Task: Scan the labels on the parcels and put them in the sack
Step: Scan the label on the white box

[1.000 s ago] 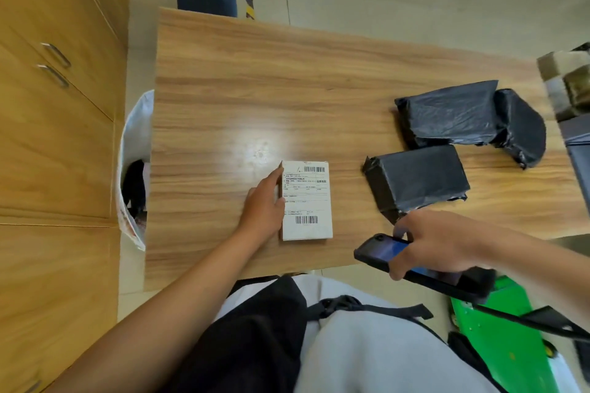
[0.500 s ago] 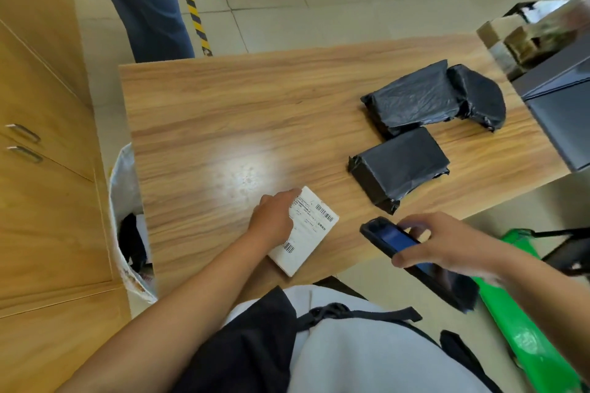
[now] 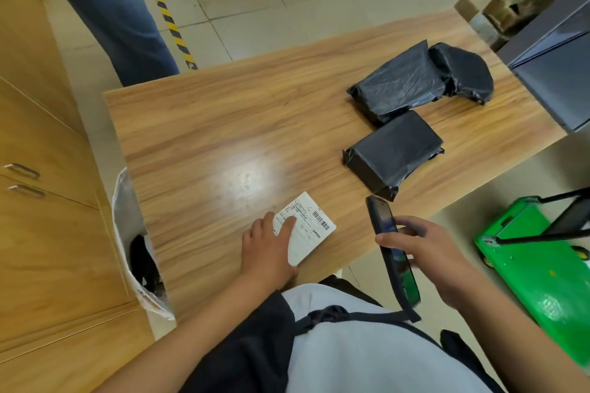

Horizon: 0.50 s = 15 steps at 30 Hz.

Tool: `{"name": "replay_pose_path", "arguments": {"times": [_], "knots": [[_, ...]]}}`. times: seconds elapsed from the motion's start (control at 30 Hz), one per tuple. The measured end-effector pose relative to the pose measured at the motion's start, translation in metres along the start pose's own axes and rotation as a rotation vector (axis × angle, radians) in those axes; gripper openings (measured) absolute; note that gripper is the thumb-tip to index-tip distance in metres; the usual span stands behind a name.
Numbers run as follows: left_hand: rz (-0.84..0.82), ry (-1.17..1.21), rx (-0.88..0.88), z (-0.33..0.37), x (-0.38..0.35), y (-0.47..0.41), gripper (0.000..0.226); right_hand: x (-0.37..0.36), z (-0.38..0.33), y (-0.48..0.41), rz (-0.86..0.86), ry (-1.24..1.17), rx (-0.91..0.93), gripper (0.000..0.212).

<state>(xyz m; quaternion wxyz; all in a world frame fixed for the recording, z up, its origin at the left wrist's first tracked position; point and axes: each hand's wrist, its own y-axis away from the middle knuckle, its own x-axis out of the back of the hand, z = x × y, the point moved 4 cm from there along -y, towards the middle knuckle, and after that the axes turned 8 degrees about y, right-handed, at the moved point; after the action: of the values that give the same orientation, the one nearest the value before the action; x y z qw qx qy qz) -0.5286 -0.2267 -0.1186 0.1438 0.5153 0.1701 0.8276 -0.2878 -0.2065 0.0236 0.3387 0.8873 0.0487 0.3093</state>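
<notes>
Three black parcels (image 3: 396,153): on the counter (image 3: 223,124), untouched.
Left hand (image 3: 268,247): fingers spread flat on the white labelled parcel (image 3: 308,226).
Right hand (image 3: 424,252): clamped on the scanner (image 3: 388,233).
Sack (image 3: 127,233): beside the counter's left edge.

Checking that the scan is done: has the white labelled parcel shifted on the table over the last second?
Yes. The white parcel has turned and slid toward the table's near edge under the left hand.

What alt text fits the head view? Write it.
A person's left hand presses a white labelled parcel on a wooden table; the right hand holds a scanner. Three black parcels and a sack sit nearby.
</notes>
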Motion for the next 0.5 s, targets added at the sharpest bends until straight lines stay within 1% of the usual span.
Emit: {"name": "replay_pose_path", "arguments": {"times": [0.07, 0.1, 0.17, 0.23, 0.37, 0.4, 0.43, 0.5], "knots": [[0.009, 0.008, 0.016, -0.007, 0.003, 0.005, 0.106, -0.009, -0.007, 0.001, -0.011, -0.01, 0.031, 0.037], [0.017, 0.02, 0.034, -0.012, 0.005, 0.007, 0.108, -0.014, -0.009, 0.002, -0.019, -0.012, 0.044, 0.043], [0.04, 0.066, 0.096, -0.024, 0.011, 0.014, 0.11, -0.023, -0.012, 0.003, -0.037, -0.005, 0.071, 0.063], [0.085, 0.174, 0.187, -0.041, 0.022, 0.023, 0.111, -0.031, -0.013, 0.003, -0.064, 0.001, 0.104, 0.073], [0.22, 0.488, 0.368, -0.087, 0.044, 0.042, 0.107, -0.034, -0.016, -0.002, -0.11, -0.006, 0.12, 0.075], [0.273, 0.586, 0.413, -0.101, 0.049, 0.048, 0.103, -0.036, -0.019, -0.003, -0.124, -0.009, 0.124, 0.074], [0.333, 0.692, 0.457, -0.116, 0.054, 0.053, 0.1, -0.039, -0.023, -0.004, -0.14, -0.013, 0.133, 0.066], [0.445, 0.911, 0.531, -0.146, 0.061, 0.065, 0.093, -0.045, -0.032, -0.004, -0.168, -0.017, 0.162, 0.042]]}}
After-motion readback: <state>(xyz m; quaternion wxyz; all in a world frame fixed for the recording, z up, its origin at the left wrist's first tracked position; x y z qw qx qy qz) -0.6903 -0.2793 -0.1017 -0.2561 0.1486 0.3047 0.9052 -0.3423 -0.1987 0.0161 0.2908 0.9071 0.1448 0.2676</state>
